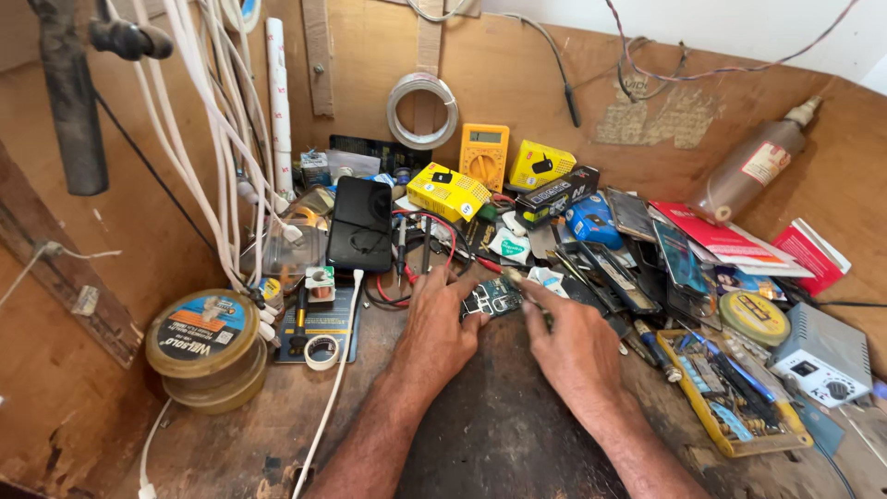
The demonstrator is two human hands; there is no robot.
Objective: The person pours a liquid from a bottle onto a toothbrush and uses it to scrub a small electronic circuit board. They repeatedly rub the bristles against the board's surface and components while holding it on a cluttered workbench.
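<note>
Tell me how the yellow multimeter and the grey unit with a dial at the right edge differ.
The yellow multimeter stands propped against the back wall; the grey unit lies flat on the bench at the right. The multimeter is yellow-orange with a dial in the middle of its face; the grey unit is pale grey with its knob on the front panel. The multimeter sits behind the hands, the grey unit right of the right hand. Both have a small display and a round dial.

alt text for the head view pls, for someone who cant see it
Left hand and right hand meet over a small circuit board on a cluttered wooden workbench; a yellow multimeter stands behind.
</note>
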